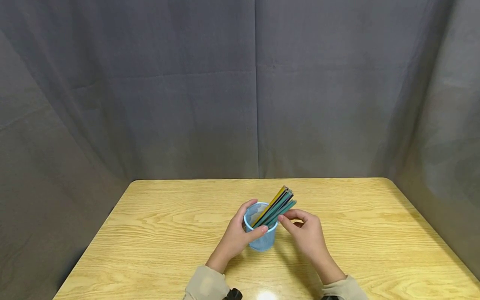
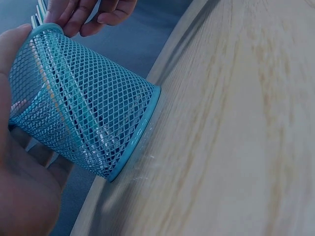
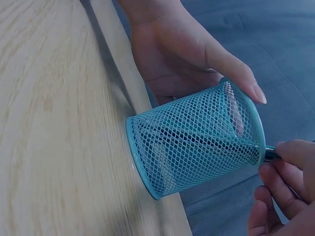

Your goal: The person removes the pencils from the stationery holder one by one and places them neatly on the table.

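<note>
A light blue wire-mesh pen cup (image 1: 262, 241) stands on the table, its base at the wood in both wrist views. Several pencils, green, dark and one yellow (image 1: 271, 205), lean in it toward the right side of the rim. My left hand (image 1: 237, 234) grips the cup from the left, thumb near the front rim and fingers around the far side. At the right rim, my right hand (image 1: 308, 234) pinches a green pencil (image 1: 288, 207) between thumb and index finger. The right wrist view shows this pinch on a dark green shaft (image 3: 270, 153) just outside the rim.
The light wood table (image 1: 161, 233) has rounded far corners. Grey cloth curtains (image 1: 187, 104) hang behind it and along both sides. Beige sleeves (image 1: 207, 284) cover both forearms, with a black wrist device (image 1: 234, 294) at the left one.
</note>
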### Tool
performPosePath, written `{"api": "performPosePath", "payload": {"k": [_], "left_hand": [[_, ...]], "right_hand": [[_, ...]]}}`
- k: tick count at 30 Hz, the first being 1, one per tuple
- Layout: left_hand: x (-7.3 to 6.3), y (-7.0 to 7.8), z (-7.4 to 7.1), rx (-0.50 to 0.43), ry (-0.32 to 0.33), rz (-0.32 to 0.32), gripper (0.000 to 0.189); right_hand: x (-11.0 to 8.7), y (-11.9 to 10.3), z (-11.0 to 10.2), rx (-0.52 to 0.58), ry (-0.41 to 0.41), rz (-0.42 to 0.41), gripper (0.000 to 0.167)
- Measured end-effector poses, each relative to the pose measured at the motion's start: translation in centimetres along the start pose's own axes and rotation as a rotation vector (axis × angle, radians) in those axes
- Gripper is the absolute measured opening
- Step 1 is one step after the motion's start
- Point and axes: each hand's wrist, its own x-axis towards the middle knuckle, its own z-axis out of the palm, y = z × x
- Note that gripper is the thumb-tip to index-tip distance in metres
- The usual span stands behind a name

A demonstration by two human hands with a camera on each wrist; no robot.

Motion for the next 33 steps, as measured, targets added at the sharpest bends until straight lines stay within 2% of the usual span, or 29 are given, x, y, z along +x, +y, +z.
{"api": "performPosePath", "payload": {"k": [15, 24, 30, 33], "left_hand": [[0.1, 0.0, 0.0, 0.008, -0.001, 0.008, 0.075], [0.0, 0.1, -0.1, 0.021, 0.000, 0.009, 0.076], [0.0, 0.0, 0.0, 0.017, 0.005, 0.006, 0.075], [0.0, -0.2, 0.0, 0.008, 0.004, 0.009, 0.075]], "right_hand": [[0.2, -0.6, -0.6, 0.003, 0.044, -0.016, 0.014], [0.2, -2.3, -1.1, -0.010, 0.076, -0.019, 0.009], [0.4, -1.4, -1.6, 0.014, 0.089, -0.036, 0.014], [0.4, -1.7, -1.8, 0.014, 0.093, -0.041, 0.014]]}}
